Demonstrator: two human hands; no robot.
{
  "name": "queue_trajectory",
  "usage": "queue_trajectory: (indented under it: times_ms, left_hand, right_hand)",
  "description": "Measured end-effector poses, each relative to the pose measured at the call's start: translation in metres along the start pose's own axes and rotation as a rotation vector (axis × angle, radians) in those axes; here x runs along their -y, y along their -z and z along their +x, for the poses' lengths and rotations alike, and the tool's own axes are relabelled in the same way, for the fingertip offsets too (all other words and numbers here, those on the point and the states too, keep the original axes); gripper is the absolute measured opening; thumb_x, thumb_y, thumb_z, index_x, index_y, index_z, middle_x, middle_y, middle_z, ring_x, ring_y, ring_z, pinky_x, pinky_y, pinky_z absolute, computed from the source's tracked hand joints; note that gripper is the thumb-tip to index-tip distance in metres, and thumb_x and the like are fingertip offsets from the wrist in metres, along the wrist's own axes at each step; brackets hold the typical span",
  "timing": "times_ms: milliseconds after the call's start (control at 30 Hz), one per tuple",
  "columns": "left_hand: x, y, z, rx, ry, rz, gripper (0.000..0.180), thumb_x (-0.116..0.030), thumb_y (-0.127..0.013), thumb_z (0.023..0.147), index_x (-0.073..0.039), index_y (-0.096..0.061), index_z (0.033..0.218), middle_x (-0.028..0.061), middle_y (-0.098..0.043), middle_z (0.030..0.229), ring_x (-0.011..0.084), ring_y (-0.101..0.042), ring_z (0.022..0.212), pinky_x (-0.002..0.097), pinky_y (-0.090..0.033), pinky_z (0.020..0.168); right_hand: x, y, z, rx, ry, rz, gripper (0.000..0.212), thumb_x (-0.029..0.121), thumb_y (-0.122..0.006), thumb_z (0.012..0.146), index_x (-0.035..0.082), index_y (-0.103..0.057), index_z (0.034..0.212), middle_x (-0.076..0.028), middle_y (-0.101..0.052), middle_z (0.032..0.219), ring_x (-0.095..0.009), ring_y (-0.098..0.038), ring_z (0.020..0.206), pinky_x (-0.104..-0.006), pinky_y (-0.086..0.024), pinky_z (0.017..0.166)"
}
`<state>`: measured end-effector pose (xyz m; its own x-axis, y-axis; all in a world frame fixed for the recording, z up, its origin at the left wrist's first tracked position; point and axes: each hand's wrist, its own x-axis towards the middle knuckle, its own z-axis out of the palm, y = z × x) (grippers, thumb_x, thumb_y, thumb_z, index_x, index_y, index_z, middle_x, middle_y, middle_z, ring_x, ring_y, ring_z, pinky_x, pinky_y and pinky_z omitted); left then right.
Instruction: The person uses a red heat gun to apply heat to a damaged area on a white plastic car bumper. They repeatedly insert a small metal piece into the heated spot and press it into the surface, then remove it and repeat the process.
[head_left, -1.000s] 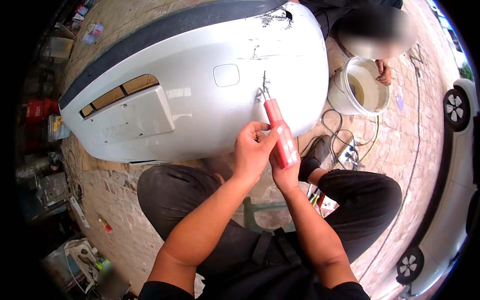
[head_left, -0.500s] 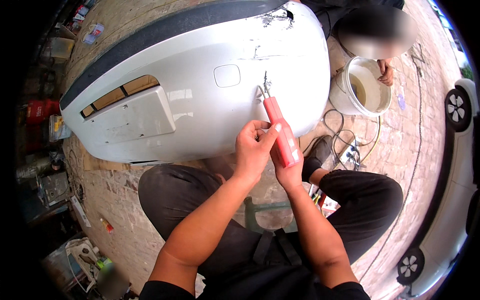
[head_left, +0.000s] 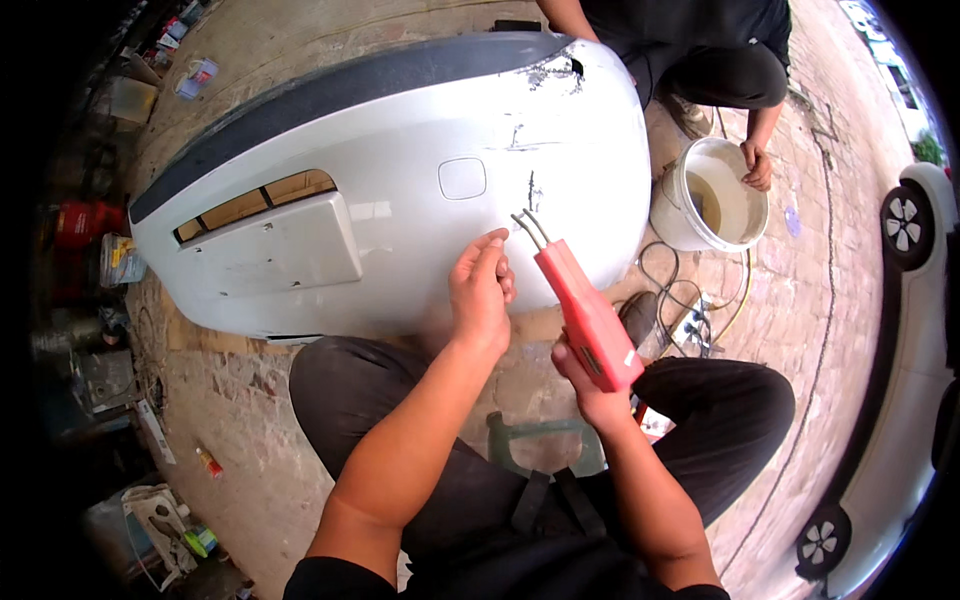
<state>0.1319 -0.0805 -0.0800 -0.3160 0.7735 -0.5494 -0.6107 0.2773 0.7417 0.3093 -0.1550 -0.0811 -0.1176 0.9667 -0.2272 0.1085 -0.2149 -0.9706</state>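
Note:
My right hand (head_left: 596, 392) is wrapped round the lower end of a red hot stapler (head_left: 590, 315), whose two bent metal prongs point up and away from me. Just left of the prongs, my left hand (head_left: 482, 290) is closed, thumb and fingertips pinched together; anything between them is too small to make out. Beyond both hands lies a silver-white car bumper (head_left: 400, 150) with a dark trim band. A dark jagged crack (head_left: 532, 190) shows past the prong tips, and a larger damaged patch with a hole (head_left: 575, 70) marks its far right end.
A co-worker's hand (head_left: 757, 166) rests at the rim of a white bucket (head_left: 690, 215) to the right. Cables and a power strip (head_left: 690, 325) lie below it. A green stool (head_left: 545, 428) stands between my knees. Cluttered tools line the left; a parked car (head_left: 900, 400) is far right.
The red stapler has swung down and right in my right hand, its prongs now tilting left. My left hand has come away from its body, moving left. The co-worker's head has left view.

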Motion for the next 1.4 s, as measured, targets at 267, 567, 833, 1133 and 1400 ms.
queue_trajectory:
  times_ms: [267,567,833,1133,1400]
  left_hand:
    - [-0.048,0.019,0.008,-0.032,-0.14,-0.272,0.024,-0.012,-0.057,0.101,0.004,-0.064,0.118,0.0009,-0.053,0.084,0.0126,-0.049,0.071,0.0281,-0.041,0.062]
    - [-0.034,0.009,-0.045,0.533,0.096,-0.397,0.043,0.001,-0.046,0.101,0.009,-0.048,0.143,0.0269,-0.051,0.153,0.0362,-0.05,0.146,0.0464,-0.042,0.125]
    - [-0.013,-0.015,-0.095,0.612,0.231,-0.29,0.036,-0.015,-0.053,0.11,0.001,-0.056,0.143,0.0193,-0.06,0.147,0.031,-0.057,0.139,0.0431,-0.046,0.12]
    - [-0.005,-0.009,-0.104,0.513,0.181,-0.178,0.016,-0.019,-0.064,0.106,-0.01,-0.068,0.118,0.0081,-0.072,0.115,0.019,-0.067,0.104,0.0305,-0.056,0.087]
    - [-0.004,-0.007,-0.108,0.525,0.111,-0.048,0.01,-0.015,-0.068,0.099,-0.014,-0.058,0.101,0.005,-0.066,0.092,0.0149,-0.059,0.082,0.028,-0.045,0.069]
  right_hand:
    - [0.035,0.039,-0.032,-0.086,-0.183,0.523,0.033,0.01,-0.077,0.095,0.0,-0.062,0.123,-0.006,-0.066,0.093,-0.015,-0.066,0.081,-0.0313,-0.055,0.069]
    - [0.036,0.044,-0.056,-0.138,-0.08,0.497,0.036,0.006,-0.076,0.094,-0.001,-0.059,0.126,-0.008,-0.065,0.099,-0.015,-0.065,0.083,-0.0311,-0.053,0.075]
    - [0.051,0.031,-0.044,-0.18,0.115,0.473,0.033,0.003,-0.074,0.098,0.0,-0.059,0.128,-0.005,-0.065,0.101,-0.013,-0.064,0.079,-0.027,-0.051,0.064]
    - [0.043,0.042,-0.065,-0.123,0.084,0.336,0.024,0.002,-0.073,0.099,0.001,-0.063,0.121,-0.003,-0.064,0.095,-0.011,-0.063,0.08,-0.0269,-0.052,0.068]
    - [0.035,0.049,-0.077,-0.118,0.064,0.385,0.032,0.005,-0.075,0.098,0.0,-0.063,0.128,-0.005,-0.069,0.101,-0.015,-0.066,0.087,-0.0291,-0.053,0.074]
